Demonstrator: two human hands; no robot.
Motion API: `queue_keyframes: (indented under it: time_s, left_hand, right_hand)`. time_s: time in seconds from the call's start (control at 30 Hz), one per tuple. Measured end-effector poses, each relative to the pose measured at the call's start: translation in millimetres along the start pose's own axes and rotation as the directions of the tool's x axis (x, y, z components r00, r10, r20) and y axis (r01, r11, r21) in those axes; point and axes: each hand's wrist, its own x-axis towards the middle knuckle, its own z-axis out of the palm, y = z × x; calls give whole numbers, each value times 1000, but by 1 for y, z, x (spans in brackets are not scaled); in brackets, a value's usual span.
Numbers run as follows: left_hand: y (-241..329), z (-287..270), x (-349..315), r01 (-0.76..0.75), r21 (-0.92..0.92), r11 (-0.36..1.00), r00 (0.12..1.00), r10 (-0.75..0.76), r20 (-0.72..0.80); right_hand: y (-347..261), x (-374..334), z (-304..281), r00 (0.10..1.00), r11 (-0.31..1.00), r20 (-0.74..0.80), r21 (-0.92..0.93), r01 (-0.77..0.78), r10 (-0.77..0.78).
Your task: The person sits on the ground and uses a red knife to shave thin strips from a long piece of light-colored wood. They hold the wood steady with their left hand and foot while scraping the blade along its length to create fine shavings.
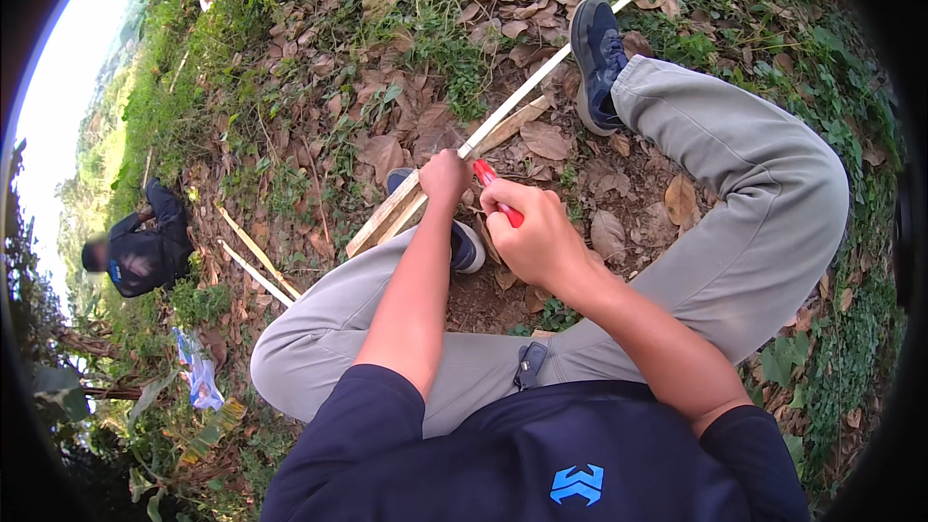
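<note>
A long, pale strip of wood or split bamboo (527, 84) runs from the far right, beside my right shoe, down to my left hand (446, 177). That hand is closed around it just above the ground between my feet. Shorter, thicker pale pieces (385, 215) lie beside and under it, reaching toward my left knee. My right hand (536, 232) is closed around a red tool (485, 172), its end pointing toward the strip close to my left fingers. The fingers hide most of the tool, so its kind and working edge cannot be made out.
My navy shoes (599, 63) stand on either side of the work, knees bent outward. Dry leaves (546, 140) and green weeds cover the ground. More pale strips (256, 271) lie to the left, near a plastic bag (198, 372). Another person (145, 246) in dark clothes sits farther left.
</note>
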Motion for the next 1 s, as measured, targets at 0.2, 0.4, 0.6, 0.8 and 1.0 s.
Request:
queue_keyframes:
  time_s: [0.2, 0.4, 0.6, 0.8, 1.0]
  left_hand:
    - [-4, 0, -7, 62, 3, 998, 998, -62, -25]
    - [2, -8, -3, -15, -4, 1000, 999, 15, 38]
    - [6, -12, -5, 48, -2, 999, 994, -48, 99]
    - [0, -14, 5, 37, -24, 999, 988, -33, 153]
    - [0, -14, 9, 13, -24, 1000, 978, -8, 206]
  right_hand:
    - [-26, -4, -20, 998, 999, 51, 21, -49, 48]
    - [-1, 1, -7, 997, 996, 34, 60, -65, 63]
    - [-31, -15, -29, 990, 998, 126, -18, -57, 59]
    - [-10, -15, -40, 995, 983, 62, 163, -84, 75]
    - [3, -39, -24, 995, 982, 96, 181, -55, 38]
